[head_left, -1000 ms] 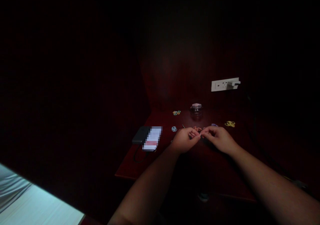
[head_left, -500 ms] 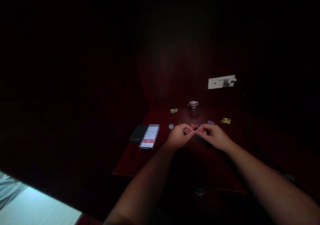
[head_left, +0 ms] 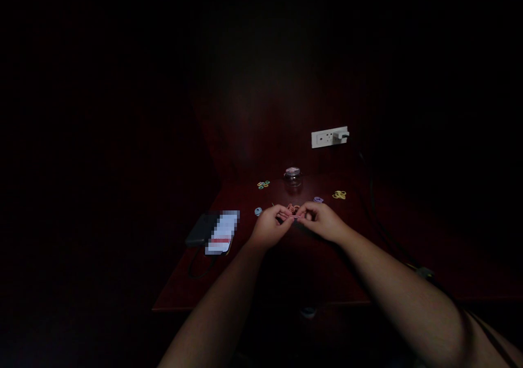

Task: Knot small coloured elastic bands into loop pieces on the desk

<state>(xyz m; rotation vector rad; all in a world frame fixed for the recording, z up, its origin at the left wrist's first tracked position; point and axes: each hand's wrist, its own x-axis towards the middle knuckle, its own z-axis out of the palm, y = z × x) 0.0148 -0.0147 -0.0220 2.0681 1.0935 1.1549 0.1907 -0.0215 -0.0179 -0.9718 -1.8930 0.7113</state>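
My left hand [head_left: 267, 227] and my right hand [head_left: 324, 222] meet above the dark red table, fingertips pinched. A thin pinkish hair tie [head_left: 296, 216] is stretched between them, each hand gripping one end. Just behind the fingers lies a pile of orange-pink hair ties [head_left: 293, 207], partly hidden by the hands. To the right of it are purple hair ties [head_left: 318, 199] and a heap of yellow hair ties [head_left: 339, 195]. Blue hair ties [head_left: 258, 211] lie beside my left hand. Farther back is a group of multicoloured hair ties [head_left: 263, 184].
A clear lidded jar [head_left: 293, 179] stands at the back of the table [head_left: 183, 291]. On the left lie a phone [head_left: 223, 233] with a lit, blurred screen and a dark flat box [head_left: 201, 229]. A wall socket [head_left: 329, 137] holds a plug; a dark cable [head_left: 371, 193] runs down on the right.
The view has swung right, so everything sits farther left. My fingertips have moved slightly apart, and the hair tie between them shows longer.
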